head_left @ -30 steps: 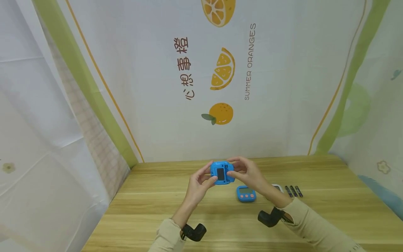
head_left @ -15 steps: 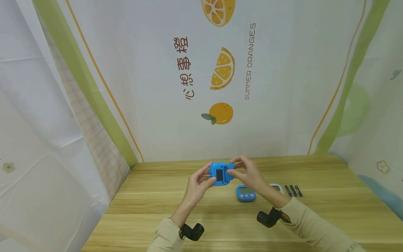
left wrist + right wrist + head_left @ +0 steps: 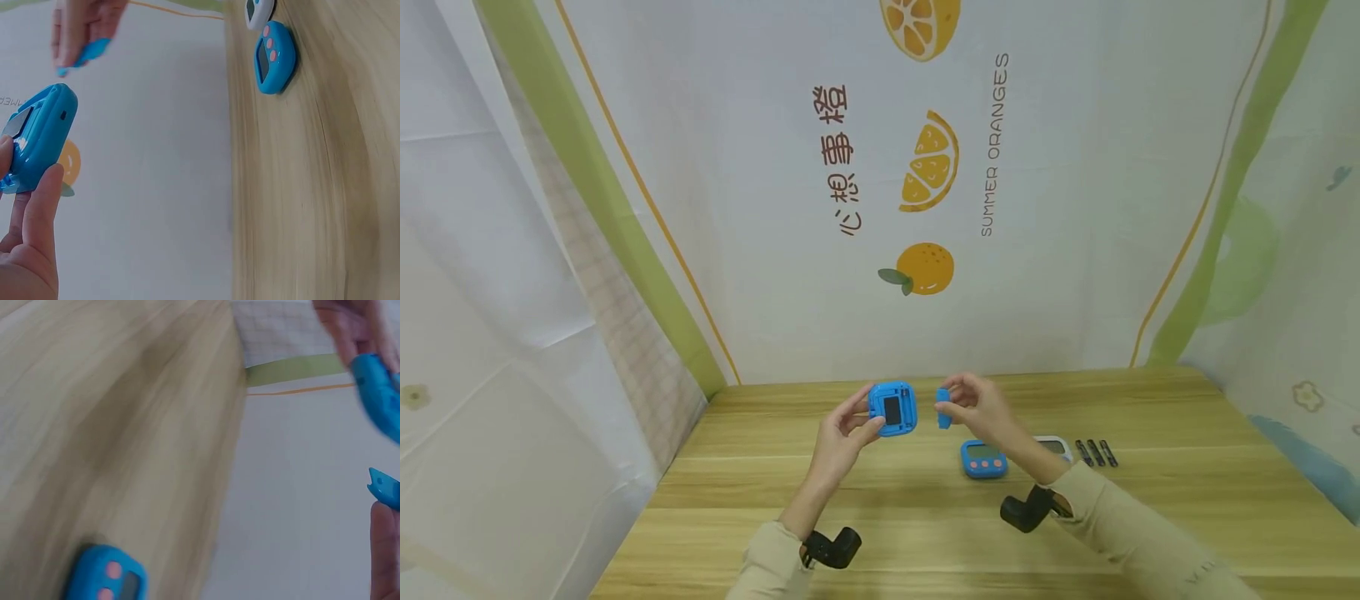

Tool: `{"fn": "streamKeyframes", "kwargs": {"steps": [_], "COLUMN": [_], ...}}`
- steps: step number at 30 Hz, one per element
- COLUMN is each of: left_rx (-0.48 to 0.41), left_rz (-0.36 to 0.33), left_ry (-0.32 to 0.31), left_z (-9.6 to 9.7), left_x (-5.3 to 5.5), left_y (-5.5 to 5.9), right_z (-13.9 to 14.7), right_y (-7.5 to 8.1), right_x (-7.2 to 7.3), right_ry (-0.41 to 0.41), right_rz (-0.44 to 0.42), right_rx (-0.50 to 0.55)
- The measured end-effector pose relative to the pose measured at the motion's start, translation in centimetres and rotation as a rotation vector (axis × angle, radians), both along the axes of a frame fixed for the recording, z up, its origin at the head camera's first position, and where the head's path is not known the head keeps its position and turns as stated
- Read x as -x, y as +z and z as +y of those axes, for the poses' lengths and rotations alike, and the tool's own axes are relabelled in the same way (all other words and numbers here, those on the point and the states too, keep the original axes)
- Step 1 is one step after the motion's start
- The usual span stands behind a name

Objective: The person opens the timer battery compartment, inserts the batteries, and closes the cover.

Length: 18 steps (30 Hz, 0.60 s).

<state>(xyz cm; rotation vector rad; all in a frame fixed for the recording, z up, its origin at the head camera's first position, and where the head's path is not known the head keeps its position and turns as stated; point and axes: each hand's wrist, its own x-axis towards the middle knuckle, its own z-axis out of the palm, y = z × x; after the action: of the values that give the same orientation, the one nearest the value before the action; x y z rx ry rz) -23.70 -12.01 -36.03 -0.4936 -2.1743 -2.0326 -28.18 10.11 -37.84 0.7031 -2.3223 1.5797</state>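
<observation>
My left hand [image 3: 841, 435] grips a blue digital timer [image 3: 906, 405] by its left side, raised over the table with its back turned towards the head camera. The back has an uncovered battery slot along its right side and a dark rectangular panel. A short gap away, my right hand [image 3: 983, 410] pinches a small blue battery cover [image 3: 943, 417] between thumb and fingers. In the left wrist view the cover [image 3: 92, 51] is blurred, above the timer [image 3: 51, 137]. The right wrist view catches only part of the cover [image 3: 385, 489] at its edge.
A second blue timer [image 3: 984, 460] with pink buttons lies face up on the wooden table [image 3: 895, 517]. Beside it, partly behind the right forearm, is a white timer [image 3: 1063, 444]. Three dark batteries [image 3: 1096, 453] lie side by side further right. A printed curtain [image 3: 1060, 275] hangs behind the table.
The battery cover has come away from the timer, in the right hand's pinch. My left hand has carried the timer leftward, widening the gap between the two.
</observation>
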Motion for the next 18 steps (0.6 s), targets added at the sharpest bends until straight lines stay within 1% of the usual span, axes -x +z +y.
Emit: {"fn": "streamKeyframes", "kwargs": {"steps": [4,8,10,11,14,17,18], "left_rx": [-0.003,0.0,0.001,0.0,-0.01,-0.023,-0.027], "left_rz": [0.007,0.012,0.014,0.014,0.022,0.027,0.029], "left_ry": [0.0,-0.006,-0.007,-0.007,-0.011,-0.015,-0.017], "left_z": [-0.5,-0.6,-0.7,-0.7,-0.9,-1.2,-1.3], "left_x": [-0.1,-0.3,-0.3,-0.3,0.3,0.8,1.0], "left_y": [0.1,0.2,0.2,0.2,-0.7,-1.6,-1.9], "right_z": [-0.7,-1.8,-2.4,-2.7,-3.5,-4.1,-4.3], "right_y": [-2.5,-5.0,-6.2,-6.7,-7.9,-8.8,-9.1], "right_x": [0.5,0.4,0.4,0.4,0.1,-0.2,-0.3], "right_ry": [0.008,0.033,0.043,0.051,0.077,0.103,0.116], "right_rz": [-0.034,-0.112,-0.139,-0.134,-0.135,-0.139,-0.159], "right_rx": [-0.028,-0.035,-0.061,-0.082,-0.15,-0.214,-0.222]}}
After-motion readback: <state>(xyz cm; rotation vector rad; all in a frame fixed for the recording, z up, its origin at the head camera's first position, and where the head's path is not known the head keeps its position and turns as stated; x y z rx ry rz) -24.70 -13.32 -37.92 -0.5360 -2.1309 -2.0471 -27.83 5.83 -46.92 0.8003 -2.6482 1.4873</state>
